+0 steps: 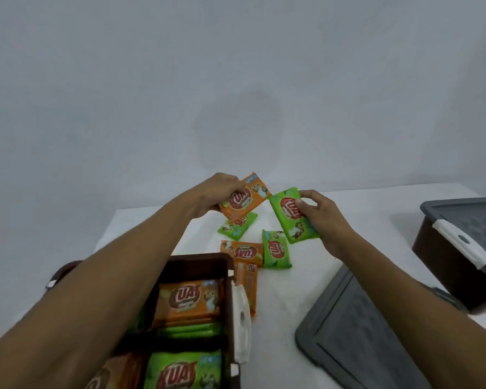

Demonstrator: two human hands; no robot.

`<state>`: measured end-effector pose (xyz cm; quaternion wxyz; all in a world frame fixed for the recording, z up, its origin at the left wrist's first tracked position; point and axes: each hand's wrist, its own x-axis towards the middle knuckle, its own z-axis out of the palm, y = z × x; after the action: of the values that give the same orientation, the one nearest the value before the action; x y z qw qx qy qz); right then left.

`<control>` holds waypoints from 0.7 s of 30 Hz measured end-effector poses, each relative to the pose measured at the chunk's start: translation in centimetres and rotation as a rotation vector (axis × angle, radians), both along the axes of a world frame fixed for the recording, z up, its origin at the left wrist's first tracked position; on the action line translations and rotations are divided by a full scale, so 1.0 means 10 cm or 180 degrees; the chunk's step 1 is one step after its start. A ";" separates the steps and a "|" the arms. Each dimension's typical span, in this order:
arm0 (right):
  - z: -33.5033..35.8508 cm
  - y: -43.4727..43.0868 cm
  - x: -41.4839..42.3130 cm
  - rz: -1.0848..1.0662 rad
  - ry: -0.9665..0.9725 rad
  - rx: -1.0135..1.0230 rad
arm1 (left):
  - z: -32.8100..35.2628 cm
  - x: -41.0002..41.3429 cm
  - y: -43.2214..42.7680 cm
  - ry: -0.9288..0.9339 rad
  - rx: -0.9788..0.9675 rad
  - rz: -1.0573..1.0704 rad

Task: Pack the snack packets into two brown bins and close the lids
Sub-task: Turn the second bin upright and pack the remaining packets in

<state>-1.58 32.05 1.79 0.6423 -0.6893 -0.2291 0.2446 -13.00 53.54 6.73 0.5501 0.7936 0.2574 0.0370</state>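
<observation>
Left hand (222, 193) grips an orange snack packet (247, 197). Right hand (324, 220) grips a green snack packet (292, 217). Both are held beyond the open brown bin (199, 261), which is part-filled. Four loose packets (275, 249) lie just past its far right corner. Grey lid (357, 332) lies right of it. Further right, the second brown bin (446, 256) is lidded, seemingly already packed. Judged past halfway.

Orange and green snack packets (275, 249) lie loose beside the open, part-filled brown bin (202, 261).

Left hand (220, 193), right hand (327, 224) and forearms are bare.
</observation>
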 end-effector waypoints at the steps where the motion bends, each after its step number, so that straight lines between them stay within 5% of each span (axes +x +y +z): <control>1: 0.09 0.06 -0.15 0.0063 -0.0064 0.0016 | 0.05 -0.20 0.06 -0.0082 -0.0021 -0.0003; 13: 0.39 0.48 -1.63 0.0637 -0.0191 -0.0327 | 0.06 -1.98 0.46 -0.0019 0.0001 -0.0251; 21: 0.35 0.41 -2.11 0.2180 -0.2036 -0.1575 | -0.07 -2.73 0.36 0.1061 0.0616 -0.1817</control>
<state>-22.68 36.14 5.29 0.2418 -0.7462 -0.5610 0.2646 -40.34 57.15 6.02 0.4108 0.8772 0.1067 -0.2244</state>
